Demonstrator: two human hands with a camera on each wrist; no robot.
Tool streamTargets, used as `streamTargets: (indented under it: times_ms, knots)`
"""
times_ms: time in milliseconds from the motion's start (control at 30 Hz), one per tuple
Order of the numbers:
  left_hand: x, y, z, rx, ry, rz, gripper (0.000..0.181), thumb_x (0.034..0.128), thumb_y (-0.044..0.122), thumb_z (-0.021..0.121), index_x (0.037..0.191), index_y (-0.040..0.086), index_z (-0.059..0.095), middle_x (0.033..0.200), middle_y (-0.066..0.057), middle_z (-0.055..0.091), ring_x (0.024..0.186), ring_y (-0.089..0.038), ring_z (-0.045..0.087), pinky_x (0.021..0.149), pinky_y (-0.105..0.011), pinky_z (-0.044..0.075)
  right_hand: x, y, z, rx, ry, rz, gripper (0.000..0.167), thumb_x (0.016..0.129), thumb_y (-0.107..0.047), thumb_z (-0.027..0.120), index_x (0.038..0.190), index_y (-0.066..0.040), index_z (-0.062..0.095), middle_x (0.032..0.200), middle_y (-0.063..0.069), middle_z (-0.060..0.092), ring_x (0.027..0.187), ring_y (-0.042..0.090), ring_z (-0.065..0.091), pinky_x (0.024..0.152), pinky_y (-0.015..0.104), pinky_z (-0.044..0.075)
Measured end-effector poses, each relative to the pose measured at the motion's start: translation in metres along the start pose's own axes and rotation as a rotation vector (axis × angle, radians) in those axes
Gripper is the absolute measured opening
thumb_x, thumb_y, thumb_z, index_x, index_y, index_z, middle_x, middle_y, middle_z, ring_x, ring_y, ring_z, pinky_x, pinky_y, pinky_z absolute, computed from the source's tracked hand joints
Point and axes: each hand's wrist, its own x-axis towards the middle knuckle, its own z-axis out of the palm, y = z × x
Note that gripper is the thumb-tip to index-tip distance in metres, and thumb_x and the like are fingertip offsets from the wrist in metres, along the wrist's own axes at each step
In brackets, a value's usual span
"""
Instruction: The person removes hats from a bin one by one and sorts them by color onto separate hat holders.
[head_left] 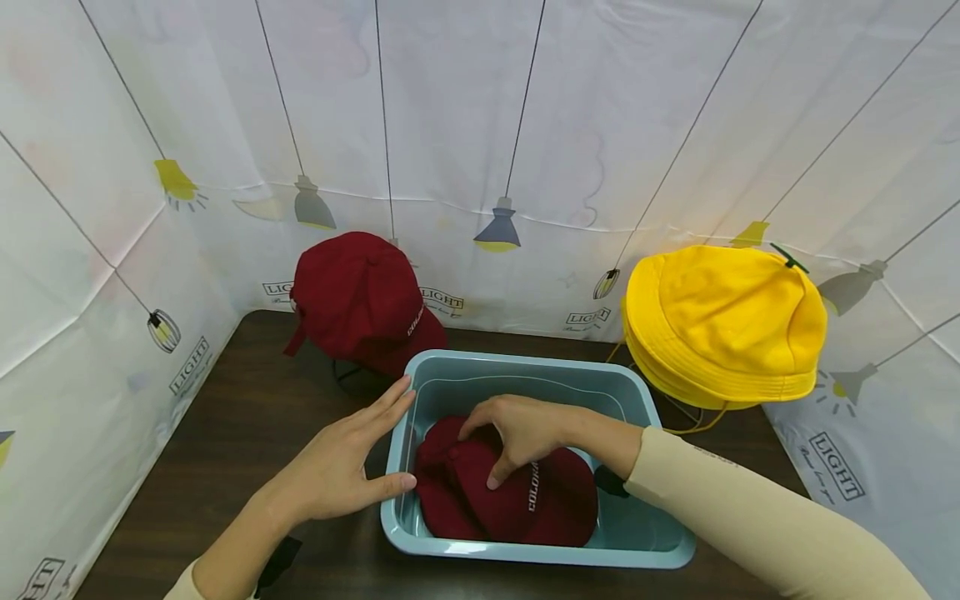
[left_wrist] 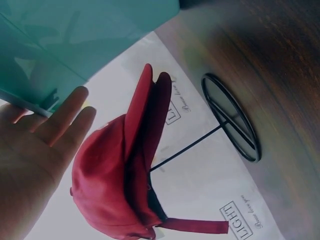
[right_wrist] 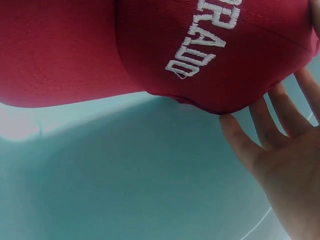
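Note:
A dark red baseball cap (head_left: 480, 492) with white lettering lies inside a light blue plastic bin (head_left: 540, 552). My right hand (head_left: 517, 429) is over its crown, with the thumb on the front and fingers curved on the far side, gripping the cap. The right wrist view shows the fingertips against the cap (right_wrist: 240, 55) edge. My left hand (head_left: 345, 462) is at the bin's left side, fingers straight and spread, thumb and fingertips at the rim. Beyond it, red headwear (head_left: 360, 300) sits on a black wire stand (left_wrist: 230, 120); two brims show in the left wrist view.
Yellow bucket hats (head_left: 727, 325), apparently stacked, with a small green sprout on top, sit on another stand at the back right. A dark wooden table (head_left: 217, 467) lies under everything. White printed cloth (head_left: 450, 108) hangs behind and along the sides.

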Motion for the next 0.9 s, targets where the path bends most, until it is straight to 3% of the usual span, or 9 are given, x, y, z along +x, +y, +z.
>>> streamTargets:
  times_ms: [300, 633, 900]
  knots:
    - [-0.0005, -0.0007, 0.0005, 0.001, 0.000, -0.004, 0.092, 0.0957, 0.061, 0.065, 0.167, 0.014, 0.030, 0.175, 0.006, 0.014, 0.151, -0.028, 0.040, 0.109, -0.063, 0.044, 0.0000, 0.0010, 0.0005, 0.027, -0.023, 0.032, 0.056, 0.076, -0.026, 0.096, 0.125, -0.018, 0.071, 0.114, -0.012, 0.067, 0.100, 0.009, 0.059, 0.087, 0.026, 0.052]
    - [-0.0009, -0.0004, 0.0000, -0.008, -0.005, -0.013, 0.093, 0.0952, 0.061, 0.067, 0.167, 0.014, 0.029, 0.175, 0.007, 0.014, 0.151, -0.028, 0.040, 0.110, -0.064, 0.044, -0.0005, -0.0002, -0.0017, 0.040, -0.039, -0.006, 0.034, 0.081, -0.017, 0.092, 0.110, -0.020, 0.074, 0.092, -0.012, 0.067, 0.082, 0.009, 0.060, 0.070, 0.024, 0.053]
    - [-0.0008, 0.0004, -0.0006, -0.005, -0.004, -0.009, 0.094, 0.0952, 0.062, 0.066, 0.167, 0.014, 0.029, 0.175, 0.006, 0.014, 0.151, -0.028, 0.039, 0.110, -0.064, 0.043, -0.0030, -0.0016, -0.0040, 0.047, -0.043, -0.027, 0.023, 0.086, -0.012, 0.088, 0.102, -0.021, 0.074, 0.089, -0.012, 0.067, 0.082, 0.011, 0.062, 0.071, 0.023, 0.054]
